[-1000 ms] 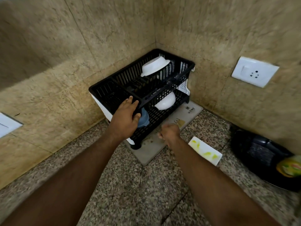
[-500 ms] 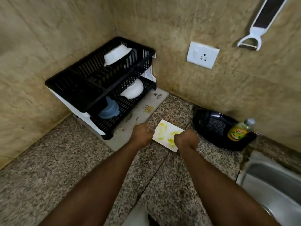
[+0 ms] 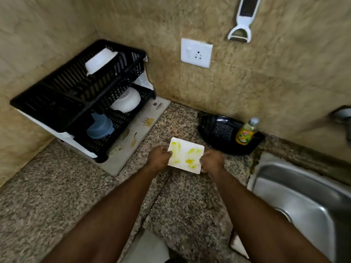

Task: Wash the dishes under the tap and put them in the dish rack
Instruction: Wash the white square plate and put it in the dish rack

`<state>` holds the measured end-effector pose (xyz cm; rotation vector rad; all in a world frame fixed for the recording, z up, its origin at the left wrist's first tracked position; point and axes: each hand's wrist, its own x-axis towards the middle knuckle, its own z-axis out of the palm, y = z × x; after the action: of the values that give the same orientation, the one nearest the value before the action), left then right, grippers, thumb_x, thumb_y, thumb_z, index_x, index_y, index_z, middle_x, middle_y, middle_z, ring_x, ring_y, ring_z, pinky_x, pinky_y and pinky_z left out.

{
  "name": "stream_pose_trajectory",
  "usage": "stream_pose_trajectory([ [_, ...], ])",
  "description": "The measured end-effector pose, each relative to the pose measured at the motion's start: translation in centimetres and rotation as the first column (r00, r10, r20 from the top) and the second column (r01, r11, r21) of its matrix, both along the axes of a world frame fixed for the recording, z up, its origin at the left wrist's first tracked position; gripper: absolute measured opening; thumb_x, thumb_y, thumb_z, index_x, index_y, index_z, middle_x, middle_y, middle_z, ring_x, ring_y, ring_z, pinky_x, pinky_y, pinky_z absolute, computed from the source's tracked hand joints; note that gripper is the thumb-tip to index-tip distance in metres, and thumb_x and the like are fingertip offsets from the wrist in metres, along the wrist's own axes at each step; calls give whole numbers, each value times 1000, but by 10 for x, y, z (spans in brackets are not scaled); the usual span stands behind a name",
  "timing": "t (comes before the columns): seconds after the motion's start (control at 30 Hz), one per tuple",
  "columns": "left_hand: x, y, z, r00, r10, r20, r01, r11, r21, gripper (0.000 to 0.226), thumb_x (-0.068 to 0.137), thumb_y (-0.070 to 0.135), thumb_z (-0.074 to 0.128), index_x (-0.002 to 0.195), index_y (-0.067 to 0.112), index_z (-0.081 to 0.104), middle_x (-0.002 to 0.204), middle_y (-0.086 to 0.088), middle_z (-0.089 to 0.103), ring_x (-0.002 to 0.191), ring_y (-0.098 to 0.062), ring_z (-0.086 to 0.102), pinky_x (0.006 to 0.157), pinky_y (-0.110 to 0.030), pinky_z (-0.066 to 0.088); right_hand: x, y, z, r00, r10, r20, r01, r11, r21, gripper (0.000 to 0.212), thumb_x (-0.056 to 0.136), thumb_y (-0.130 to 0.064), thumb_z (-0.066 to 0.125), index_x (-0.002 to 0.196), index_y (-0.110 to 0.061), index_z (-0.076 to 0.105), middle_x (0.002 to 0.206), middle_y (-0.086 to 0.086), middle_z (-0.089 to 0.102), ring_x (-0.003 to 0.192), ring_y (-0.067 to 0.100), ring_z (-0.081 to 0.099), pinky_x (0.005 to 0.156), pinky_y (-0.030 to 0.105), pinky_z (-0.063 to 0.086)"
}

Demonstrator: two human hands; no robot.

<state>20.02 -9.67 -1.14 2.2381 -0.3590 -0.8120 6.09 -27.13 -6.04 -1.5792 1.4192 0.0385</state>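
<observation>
Head view
Count: one square white plate [image 3: 185, 158] with yellow smears; one black two-tier dish rack [image 3: 76, 103]; two white bowls [image 3: 100, 60] [image 3: 126, 101], one per tier; one blue cup [image 3: 99, 127]; one sink [image 3: 303, 202]; one soap bottle [image 3: 246, 134].
Writing: "HOME" on the drying mat [image 3: 133, 141]; bottle label unreadable.
Plate position: on the granite counter [image 3: 57, 196], rack at 10 o'clock, sink at 4 o'clock.
Left hand [image 3: 158, 158]: pinches the plate's 9 o'clock edge.
Right hand [image 3: 212, 161]: fingers curled around the plate's 3 o'clock edge.
</observation>
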Motion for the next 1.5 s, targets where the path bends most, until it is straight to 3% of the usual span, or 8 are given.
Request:
stream_pose_trajectory([
  [0.13,-56,-30,3,993,-18,-117,3,992,-127,47,77,39,66,107,4,77,99,-17,77,87,-37,75,77,-58,62,-80,-7,55,989,-96,115,97,995,-3,12,71,-6,68,68,-17,71,82,4,75,75,26,74,61,48,65],
  [0.3,-151,-91,26,978,-138,-156,104,972,-209,20,102,19,61,104,4,75,102,-19,77,92,-37,73,80,-45,58,-192,-54,79,966,-186,178,201,977,-68,20,65,-8,58,76,-16,74,76,1,76,69,23,75,57,46,64],
  [0.5,-257,-165,48,942,-293,-161,233,920,-314,14,105,10,52,99,2,63,72,-20,63,34,-12,51,36,-20,37,-304,-104,124,948,-239,210,270,953,-134,17,69,-1,59,72,-10,73,72,8,74,57,23,71,52,42,63],
  [0.63,-312,-201,61,944,-273,-187,187,907,-379,15,105,11,50,99,5,62,67,-16,61,38,-16,48,39,-22,34,-356,-138,150,973,-203,110,229,903,-364,13,75,-15,63,71,-9,74,70,7,73,67,25,71,64,35,61],
  [0.8,-356,-232,70,953,-206,-223,99,905,-413,18,105,14,51,100,2,63,68,-21,64,46,-24,51,38,-23,33,-398,-180,187,935,-293,200,346,635,-690,29,87,-34,70,104,-10,71,93,14,76,89,35,70,71,32,50],
  [0.9,-374,-243,76,961,-158,-228,52,910,-412,18,103,14,53,99,1,64,68,-18,63,43,-22,50,40,-23,35,-408,-210,201,941,-283,184,319,568,-758,35,89,-42,71,100,-10,65,93,15,73,87,37,68,66,31,42],
  [1.27,-396,-263,92,970,-129,-205,32,908,-418,17,105,14,52,96,5,63,59,-11,56,34,-14,44,34,-20,35,-414,-255,199,957,-235,167,285,684,-672,35,94,-38,62,92,-7,77,87,11,76,79,29,71,63,28,47],
  [1.5,-388,-262,91,984,-98,-148,26,905,-425,17,105,11,52,106,2,66,78,-16,62,46,-16,49,34,-21,40,-420,-254,197,931,-258,258,364,698,-617,35,100,-32,58,86,-6,78,81,8,75,74,22,67,64,27,44],
])
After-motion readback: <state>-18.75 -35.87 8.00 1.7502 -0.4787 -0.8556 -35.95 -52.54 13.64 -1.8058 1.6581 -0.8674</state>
